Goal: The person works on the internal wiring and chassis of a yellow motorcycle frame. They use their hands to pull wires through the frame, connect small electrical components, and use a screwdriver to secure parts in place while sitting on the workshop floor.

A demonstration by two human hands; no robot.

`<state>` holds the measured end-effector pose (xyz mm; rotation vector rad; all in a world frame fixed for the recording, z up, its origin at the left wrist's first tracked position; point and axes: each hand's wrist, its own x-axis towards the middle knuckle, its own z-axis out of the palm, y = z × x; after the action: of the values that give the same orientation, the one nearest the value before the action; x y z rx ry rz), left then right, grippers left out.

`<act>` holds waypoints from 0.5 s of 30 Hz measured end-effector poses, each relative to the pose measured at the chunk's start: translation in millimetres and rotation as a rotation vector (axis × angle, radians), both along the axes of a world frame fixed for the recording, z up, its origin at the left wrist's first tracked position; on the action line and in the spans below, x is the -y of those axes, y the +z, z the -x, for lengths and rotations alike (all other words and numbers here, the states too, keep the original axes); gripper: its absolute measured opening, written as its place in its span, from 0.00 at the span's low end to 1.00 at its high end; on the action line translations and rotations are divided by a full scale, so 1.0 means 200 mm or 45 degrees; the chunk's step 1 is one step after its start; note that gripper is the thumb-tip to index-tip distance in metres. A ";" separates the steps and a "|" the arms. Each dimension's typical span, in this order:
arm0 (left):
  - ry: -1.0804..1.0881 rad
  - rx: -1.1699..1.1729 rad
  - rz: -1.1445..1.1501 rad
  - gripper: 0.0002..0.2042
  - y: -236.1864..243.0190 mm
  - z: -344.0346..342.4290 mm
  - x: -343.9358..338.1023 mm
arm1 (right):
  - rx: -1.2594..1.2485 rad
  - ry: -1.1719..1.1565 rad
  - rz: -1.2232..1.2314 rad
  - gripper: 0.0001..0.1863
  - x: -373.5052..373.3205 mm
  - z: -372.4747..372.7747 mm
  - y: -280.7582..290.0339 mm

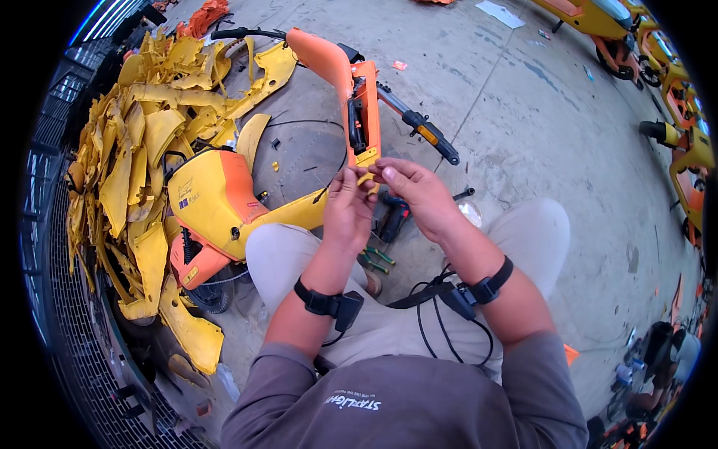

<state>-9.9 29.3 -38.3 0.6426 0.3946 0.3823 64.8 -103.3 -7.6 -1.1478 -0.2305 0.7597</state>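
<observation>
My left hand [349,200] and my right hand [416,193] meet in front of me, fingertips pinched close together. Whatever lies between the fingertips is too small to make out. Just beyond them stands the orange front panel [365,97] of a scooter, with a dark recess and a yellow piece at its lower end. The scooter's yellow and orange rear body [217,191] reaches to the left, joined by a yellow frame beam [295,215]. A dark power tool [394,218] with red and blue marks lies below my hands, beside green-handled pliers [378,258].
A tall heap of yellow plastic panels [142,142] fills the left side, near a dark mesh fence [67,299]. A grey fork tube [415,123] sticks out right of the front panel. Several yellow scooters [692,153] line the far right. Black cables [441,314] hang across my lap.
</observation>
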 end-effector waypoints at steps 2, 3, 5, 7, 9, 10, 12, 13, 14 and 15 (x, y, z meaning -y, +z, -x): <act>-0.036 -0.069 -0.028 0.05 0.00 0.00 0.03 | 0.014 -0.036 0.016 0.17 0.00 -0.03 0.00; -0.038 -0.072 -0.027 0.05 -0.01 0.01 0.02 | -0.006 -0.142 0.028 0.16 0.03 -0.07 0.00; -0.033 0.033 -0.070 0.05 -0.03 0.02 -0.05 | 0.007 -0.312 0.048 0.14 0.11 -0.16 0.01; 0.109 0.040 -0.028 0.04 -0.01 0.04 -0.18 | 0.064 -0.458 0.046 0.14 0.22 -0.28 0.04; 0.229 0.079 -0.064 0.05 0.01 0.06 -0.35 | 0.087 -0.636 -0.007 0.13 0.39 -0.43 0.05; 0.275 0.114 -0.100 0.05 0.03 0.10 -0.44 | 0.128 -0.733 -0.024 0.13 0.43 -0.46 0.09; 0.354 0.132 -0.106 0.05 0.04 0.16 -0.59 | 0.149 -0.792 -0.038 0.13 0.50 -0.50 0.13; 0.440 0.160 -0.116 0.06 0.07 0.17 -0.62 | 0.181 -0.773 -0.042 0.15 0.49 -0.50 0.16; 0.447 0.172 -0.146 0.06 0.07 0.18 -0.62 | 0.182 -0.758 -0.049 0.15 0.47 -0.48 0.14; 0.463 0.176 -0.153 0.06 0.06 0.17 -0.60 | 0.163 -0.571 0.028 0.18 0.43 -0.45 0.10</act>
<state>-43.8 148.6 -26.7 0.6573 0.3580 0.7974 155.4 -190.0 12.1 -1.2142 -0.0653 0.2945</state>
